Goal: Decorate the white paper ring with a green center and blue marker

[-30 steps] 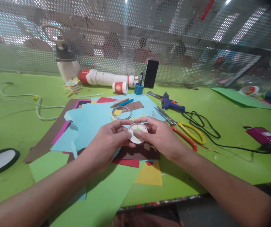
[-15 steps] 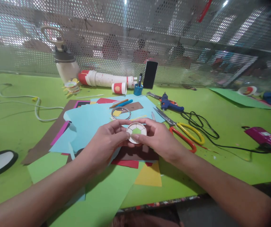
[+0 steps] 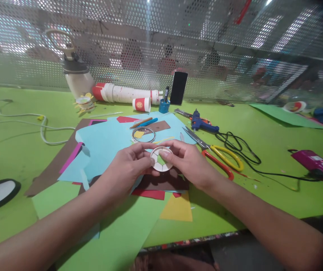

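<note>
A small round white disc [image 3: 156, 164] with a raised rim, dark lines and a green patch at its centre is held up between both hands. My left hand [image 3: 130, 162] is closed on its left edge, thumb on the near face and fingers behind. Closed on the right side, my right hand [image 3: 189, 162] lays its thumb across the upper right of the face, partly covering the green patch. Below and behind the disc lie sheets of light blue paper [image 3: 105, 139], brown paper [image 3: 163, 182] and green paper [image 3: 127, 222].
Scissors [image 3: 206, 146] with yellow and red handles lie right of my hands, near a blue glue gun [image 3: 203, 123] and its black cord. Behind are a tape ring [image 3: 133, 135], pens [image 3: 147, 122], a paper cup [image 3: 141, 104], a phone [image 3: 179, 88] and a jug [image 3: 78, 77].
My right thumb has slid up from the disc's lower part to its upper right, uncovering the lower lines. The left hand keeps its hold.
</note>
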Tool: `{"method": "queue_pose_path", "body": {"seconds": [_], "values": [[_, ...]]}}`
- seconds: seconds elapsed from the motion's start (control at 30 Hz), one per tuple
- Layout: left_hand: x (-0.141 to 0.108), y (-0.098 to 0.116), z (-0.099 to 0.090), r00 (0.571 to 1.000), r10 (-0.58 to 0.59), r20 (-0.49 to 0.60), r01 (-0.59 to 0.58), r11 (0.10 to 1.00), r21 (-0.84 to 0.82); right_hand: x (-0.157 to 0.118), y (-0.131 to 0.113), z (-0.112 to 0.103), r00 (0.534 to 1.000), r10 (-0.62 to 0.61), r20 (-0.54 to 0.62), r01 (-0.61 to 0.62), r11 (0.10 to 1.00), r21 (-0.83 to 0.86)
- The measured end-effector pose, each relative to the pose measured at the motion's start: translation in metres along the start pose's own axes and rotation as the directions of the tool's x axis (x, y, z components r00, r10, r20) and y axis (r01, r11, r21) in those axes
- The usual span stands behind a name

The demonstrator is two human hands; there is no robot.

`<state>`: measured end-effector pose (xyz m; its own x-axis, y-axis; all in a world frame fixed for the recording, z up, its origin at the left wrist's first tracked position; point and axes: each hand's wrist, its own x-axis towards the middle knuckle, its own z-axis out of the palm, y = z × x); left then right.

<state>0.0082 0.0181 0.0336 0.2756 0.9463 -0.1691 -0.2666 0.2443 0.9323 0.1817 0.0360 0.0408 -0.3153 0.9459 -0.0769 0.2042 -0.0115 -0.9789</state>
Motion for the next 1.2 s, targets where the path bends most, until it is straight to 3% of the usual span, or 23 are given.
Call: {"method": "queue_pose_path", "body": {"seconds": [0.27,0.5,0.8,1.2], "values": [[0.002,0.003,0.000,0.998,-0.021,-0.056,0.021,1.000,0.002,0.001,0.004,-0.002,0.999,-0.007,0.039,0.001,0.990,0.145],[0.000,0.002,0.000,0.999,0.022,-0.046,-0.023,1.000,-0.006,-0.001,0.007,-0.001,1.000,0.019,0.019,-0.021,0.993,0.119],[0.003,-0.001,-0.002,0.998,-0.013,-0.069,0.013,1.000,-0.009,-0.002,0.007,0.004,0.999,0.023,-0.027,-0.020,0.992,0.127],[0.000,0.004,0.001,0.993,0.011,-0.118,-0.016,0.999,-0.038,0.001,0.002,-0.008,0.999,0.026,-0.020,-0.022,0.981,0.192]]}}
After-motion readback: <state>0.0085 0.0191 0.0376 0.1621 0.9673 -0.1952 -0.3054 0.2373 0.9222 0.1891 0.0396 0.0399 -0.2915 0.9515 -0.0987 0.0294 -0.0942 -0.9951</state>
